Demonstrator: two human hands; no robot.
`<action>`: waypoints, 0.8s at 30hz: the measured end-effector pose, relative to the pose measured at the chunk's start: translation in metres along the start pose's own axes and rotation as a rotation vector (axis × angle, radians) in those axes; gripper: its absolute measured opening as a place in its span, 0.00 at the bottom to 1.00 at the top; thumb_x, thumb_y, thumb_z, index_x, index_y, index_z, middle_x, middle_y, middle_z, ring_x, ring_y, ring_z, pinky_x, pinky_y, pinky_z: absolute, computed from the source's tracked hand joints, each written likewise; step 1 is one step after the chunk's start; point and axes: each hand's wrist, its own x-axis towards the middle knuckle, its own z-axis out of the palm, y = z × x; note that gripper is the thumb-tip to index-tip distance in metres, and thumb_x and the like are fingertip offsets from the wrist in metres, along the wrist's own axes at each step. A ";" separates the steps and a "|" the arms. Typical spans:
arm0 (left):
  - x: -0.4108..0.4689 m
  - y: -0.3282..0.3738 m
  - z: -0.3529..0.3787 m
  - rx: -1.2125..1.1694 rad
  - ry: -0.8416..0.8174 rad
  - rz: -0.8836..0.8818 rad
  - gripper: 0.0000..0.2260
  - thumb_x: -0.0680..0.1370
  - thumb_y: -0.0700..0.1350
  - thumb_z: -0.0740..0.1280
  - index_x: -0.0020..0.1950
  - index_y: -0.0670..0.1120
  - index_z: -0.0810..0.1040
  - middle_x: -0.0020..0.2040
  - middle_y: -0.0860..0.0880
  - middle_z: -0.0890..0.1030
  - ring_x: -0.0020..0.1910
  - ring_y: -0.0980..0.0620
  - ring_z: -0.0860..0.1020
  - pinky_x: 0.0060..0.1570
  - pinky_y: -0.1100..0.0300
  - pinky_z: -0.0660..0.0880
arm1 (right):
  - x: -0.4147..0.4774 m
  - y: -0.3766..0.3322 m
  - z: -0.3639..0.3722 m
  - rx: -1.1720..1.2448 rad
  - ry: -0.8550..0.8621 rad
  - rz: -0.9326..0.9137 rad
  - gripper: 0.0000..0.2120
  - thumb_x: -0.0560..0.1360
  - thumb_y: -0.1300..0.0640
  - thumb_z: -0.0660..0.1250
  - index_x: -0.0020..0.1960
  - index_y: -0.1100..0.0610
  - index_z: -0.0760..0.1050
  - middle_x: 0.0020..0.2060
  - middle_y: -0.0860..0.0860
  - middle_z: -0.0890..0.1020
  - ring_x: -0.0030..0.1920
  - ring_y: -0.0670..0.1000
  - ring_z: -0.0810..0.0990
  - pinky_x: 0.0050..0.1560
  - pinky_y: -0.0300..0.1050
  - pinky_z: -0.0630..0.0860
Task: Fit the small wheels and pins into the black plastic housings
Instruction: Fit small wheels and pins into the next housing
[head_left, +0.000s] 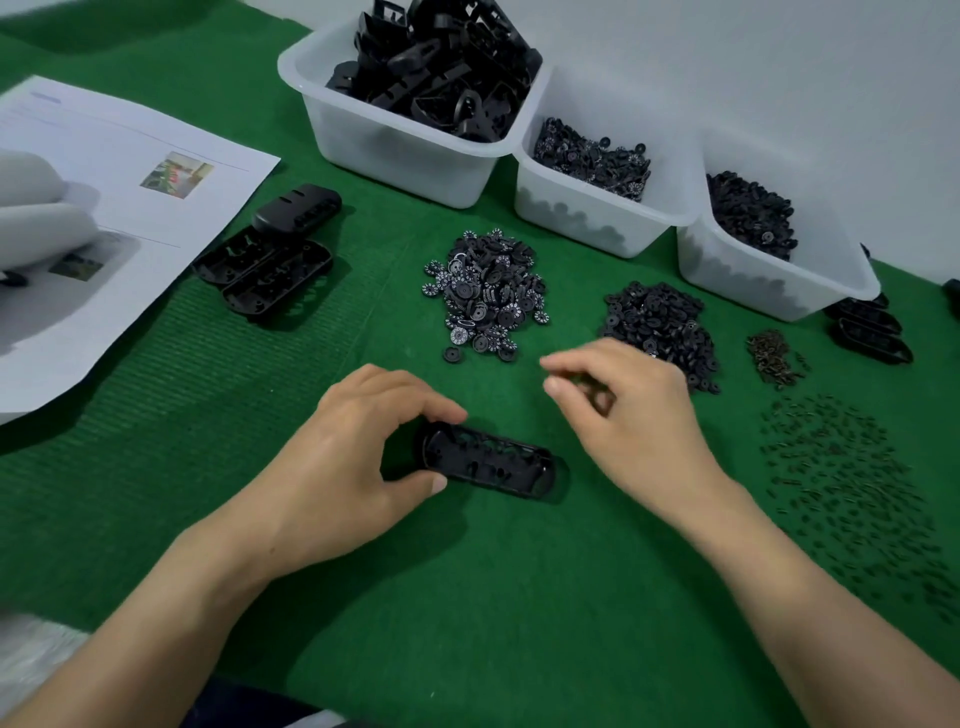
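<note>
A long black plastic housing lies open side up on the green mat. My left hand pinches its left end between thumb and fingers. My right hand hovers just right of and above the housing, fingers curled; something small and dark shows inside them, blurred. Beyond the hands lie a heap of numbered wheels and a heap of plain black wheels. Small dark pins are scattered at the right.
Three white tubs stand at the back: housings, numbered wheels, plain wheels. Loose housings lie at the left beside printed sheets, more housings at the far right. A small brown heap sits by the pins.
</note>
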 end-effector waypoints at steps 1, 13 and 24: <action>0.000 0.000 0.000 0.002 0.007 -0.003 0.18 0.67 0.46 0.74 0.54 0.57 0.76 0.52 0.62 0.74 0.56 0.62 0.69 0.61 0.58 0.65 | 0.011 0.000 0.005 -0.032 -0.010 0.043 0.06 0.72 0.59 0.69 0.49 0.56 0.81 0.40 0.45 0.79 0.36 0.38 0.73 0.45 0.30 0.70; -0.001 0.005 0.004 0.111 0.015 -0.036 0.24 0.66 0.56 0.72 0.60 0.53 0.74 0.52 0.58 0.71 0.54 0.60 0.66 0.58 0.66 0.61 | 0.026 -0.001 0.025 0.076 -0.110 0.136 0.10 0.68 0.61 0.73 0.40 0.50 0.74 0.33 0.43 0.75 0.31 0.42 0.71 0.35 0.31 0.69; -0.001 0.007 0.003 0.123 -0.016 -0.069 0.23 0.65 0.58 0.71 0.57 0.52 0.76 0.52 0.56 0.69 0.54 0.59 0.65 0.55 0.76 0.57 | 0.012 0.003 0.016 0.074 -0.113 0.149 0.08 0.66 0.55 0.75 0.44 0.51 0.79 0.36 0.43 0.76 0.33 0.39 0.71 0.38 0.31 0.66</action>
